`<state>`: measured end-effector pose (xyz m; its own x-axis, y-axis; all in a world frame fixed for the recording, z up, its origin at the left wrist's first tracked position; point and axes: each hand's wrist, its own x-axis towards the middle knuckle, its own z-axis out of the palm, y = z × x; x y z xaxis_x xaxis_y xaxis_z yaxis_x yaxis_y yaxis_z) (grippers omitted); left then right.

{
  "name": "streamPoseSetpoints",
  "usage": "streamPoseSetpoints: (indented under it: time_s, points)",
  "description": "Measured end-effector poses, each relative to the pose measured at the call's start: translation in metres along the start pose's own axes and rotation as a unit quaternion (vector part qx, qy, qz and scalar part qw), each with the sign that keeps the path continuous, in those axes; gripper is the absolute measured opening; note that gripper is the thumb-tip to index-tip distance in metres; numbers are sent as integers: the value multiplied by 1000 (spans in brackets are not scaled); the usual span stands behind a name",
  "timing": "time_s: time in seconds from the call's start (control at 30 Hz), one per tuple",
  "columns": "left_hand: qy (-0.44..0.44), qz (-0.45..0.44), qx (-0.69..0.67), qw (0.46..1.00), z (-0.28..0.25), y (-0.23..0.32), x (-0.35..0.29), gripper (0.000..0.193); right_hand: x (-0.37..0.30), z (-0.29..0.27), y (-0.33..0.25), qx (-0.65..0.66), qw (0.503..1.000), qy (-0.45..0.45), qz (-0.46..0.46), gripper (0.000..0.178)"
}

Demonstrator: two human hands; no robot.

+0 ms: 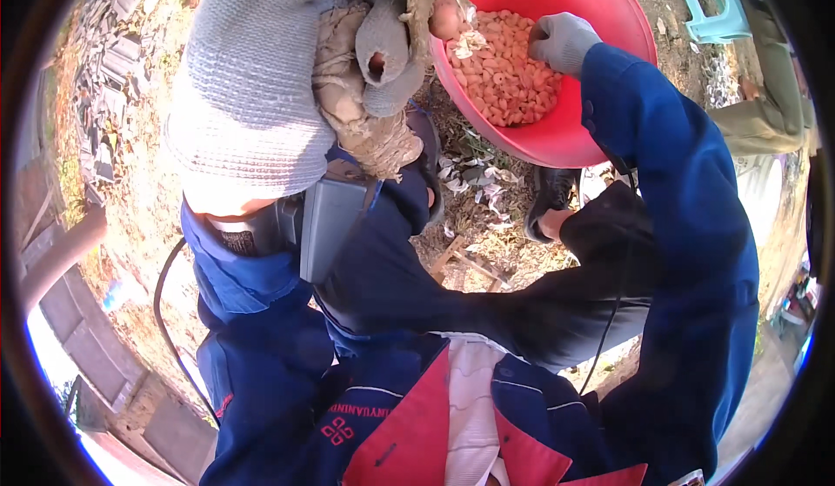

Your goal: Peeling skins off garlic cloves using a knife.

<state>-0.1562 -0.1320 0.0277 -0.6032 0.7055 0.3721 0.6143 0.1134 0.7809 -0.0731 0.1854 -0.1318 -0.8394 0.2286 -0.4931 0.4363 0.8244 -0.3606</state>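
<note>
Right-hand fingers (pixel 543 41) bunched over pale pieces (pixel 500 73) in a red tub (pixel 613 12), left hand (pixel 383 38) beside it, can't tell either's grip; peelings (pixel 493 196) litter the dirt ground (pixel 515 258).

The left glove (pixel 257 95) is coarse knit cloth, ribbed and matt; the right glove (pixel 567 43) looks like finer, softer knit. The tub (pixel 600 16) is smooth plastic with a slight gloss. The pieces (pixel 500 69) in it are matt and fairly smooth. Thin, papery flakes (pixel 491 192) lie on rough, gritty ground (pixel 426 249). The jacket (pixel 683 182) is matt woven cloth, the box (pixel 333 229) smooth, dull plastic, the stool (pixel 698 30) smooth plastic.
</note>
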Motion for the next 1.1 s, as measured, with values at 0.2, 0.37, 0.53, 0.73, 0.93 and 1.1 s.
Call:
streamPoseSetpoints:
  time_s: [0.2, 0.37, 0.53, 0.73, 0.93, 1.1]
  points:
    - [63, -237, -219, 944, -33, 6, -9, 43, 58, 42, 7, -80, 986, -145, 11, 30]
    - [140, -194, 46, 970, -52, -46, -33, 38, 66, 94, 40, -163, 968, -185, 35, 37]
    - [265, -388, -108, 876, -58, -57, -50, 34, 69, 131, 48, -173, 969, -126, 121, 44]
    - [322, -498, -358, 721, -37, -41, -33, 32, 78, 129, 68, -157, 980, -97, 76, 31]
    - [315, -507, -278, 752, -33, -58, -47, 32, 94, 94, 77, -139, 982, -87, 90, 28]
    - [247, -464, -362, 770, -36, -59, -49, 37, 87, 95, 73, -154, 984, -63, 59, 28]
